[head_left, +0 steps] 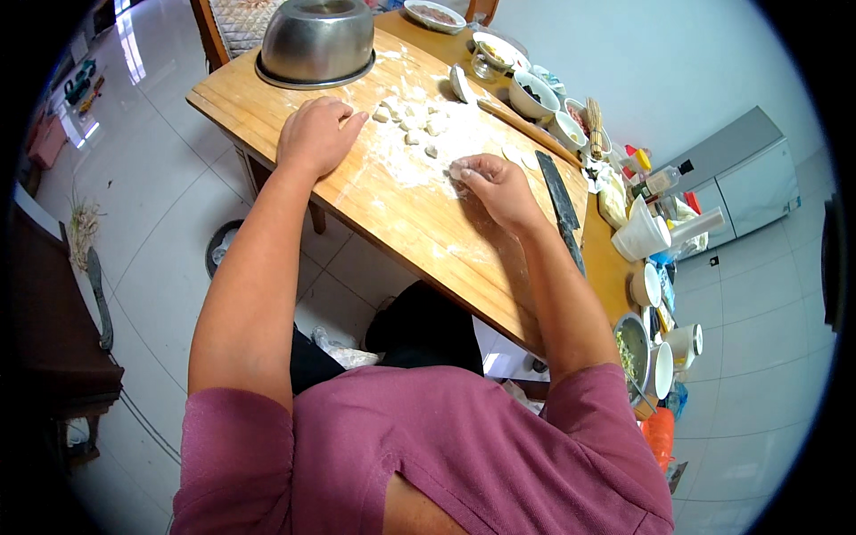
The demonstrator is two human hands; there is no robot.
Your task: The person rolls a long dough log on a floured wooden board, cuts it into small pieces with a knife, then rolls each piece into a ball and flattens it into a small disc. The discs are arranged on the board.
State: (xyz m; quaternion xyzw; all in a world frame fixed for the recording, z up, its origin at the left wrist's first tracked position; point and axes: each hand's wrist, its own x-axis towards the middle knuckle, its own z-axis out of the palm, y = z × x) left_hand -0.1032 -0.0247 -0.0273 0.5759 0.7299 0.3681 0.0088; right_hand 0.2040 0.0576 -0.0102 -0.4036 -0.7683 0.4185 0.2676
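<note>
Small floured dough pieces [412, 121] lie scattered on a large wooden board [392, 209], in a patch of white flour. My left hand [319, 135] rests at the board's near left edge, left of the dough pieces. Its thumb stands apart from the loosely bent fingers, and nothing shows in it. Over the right part of the flour, my right hand [499, 189] pinches a small dough piece [457, 168] between thumb and fingertips. A few flat, pale dough rounds [520, 157] lie just beyond this hand. The undersides of both hands are hidden.
An upturned metal bowl [318, 45] sits at the board's far left. A rolling pin [522, 125] and a dark-bladed knife [560, 198] lie toward the right. Bowls [535, 94], bottles and a metal bowl of chopped greens [631, 348] crowd the table beyond the board.
</note>
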